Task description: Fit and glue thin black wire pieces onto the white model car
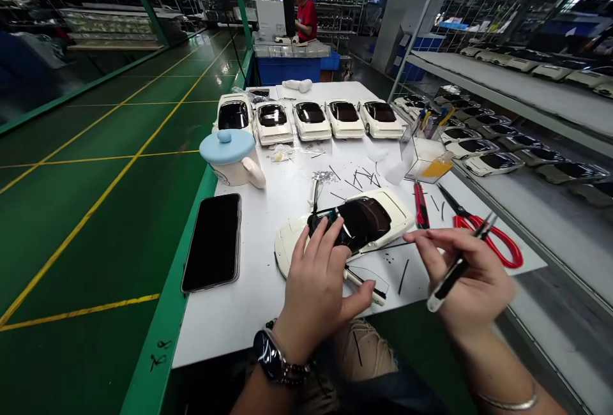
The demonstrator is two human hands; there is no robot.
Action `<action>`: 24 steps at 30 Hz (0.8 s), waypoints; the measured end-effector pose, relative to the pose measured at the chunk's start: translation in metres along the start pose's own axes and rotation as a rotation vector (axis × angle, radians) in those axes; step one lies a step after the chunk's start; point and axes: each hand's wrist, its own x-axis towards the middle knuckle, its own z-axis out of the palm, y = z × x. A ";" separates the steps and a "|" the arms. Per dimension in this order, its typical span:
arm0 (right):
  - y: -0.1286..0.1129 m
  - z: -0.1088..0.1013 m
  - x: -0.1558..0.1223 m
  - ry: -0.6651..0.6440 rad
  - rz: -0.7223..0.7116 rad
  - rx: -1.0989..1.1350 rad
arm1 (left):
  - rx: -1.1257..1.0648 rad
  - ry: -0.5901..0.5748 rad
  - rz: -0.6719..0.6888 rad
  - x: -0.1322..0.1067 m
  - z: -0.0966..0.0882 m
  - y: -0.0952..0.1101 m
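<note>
A cream-white model car (390,211) with a black roof lies on the white table, both doors swung out. My left hand (316,274) rests on it with fingers spread over the windshield; its thumb is by the near open door (366,286). Between thumb and forefinger, my right hand (469,271) pinches the end of a thin black strip (387,248) that reaches the car's near side. Tweezers (453,282) are also tucked in that hand, tips pointing up and away.
Red-handled scissors (500,242), a red cutter (421,207) and a clear tool box (426,158) lie right. Loose black strips (366,177) are scattered beyond the car. At left are a phone (213,242) and a lidded mug (232,159). Several model cars (311,122) line the back; shelves flank the right.
</note>
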 end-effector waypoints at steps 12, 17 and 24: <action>0.009 0.007 -0.005 -0.062 -0.069 -0.095 | -0.012 -0.025 -0.018 0.000 -0.002 0.001; 0.011 0.005 -0.007 -0.074 -0.091 -0.101 | -0.019 -0.045 -0.025 -0.001 -0.002 0.002; 0.001 -0.003 0.005 0.004 -0.075 -0.056 | -0.034 -0.087 0.007 -0.002 -0.006 0.000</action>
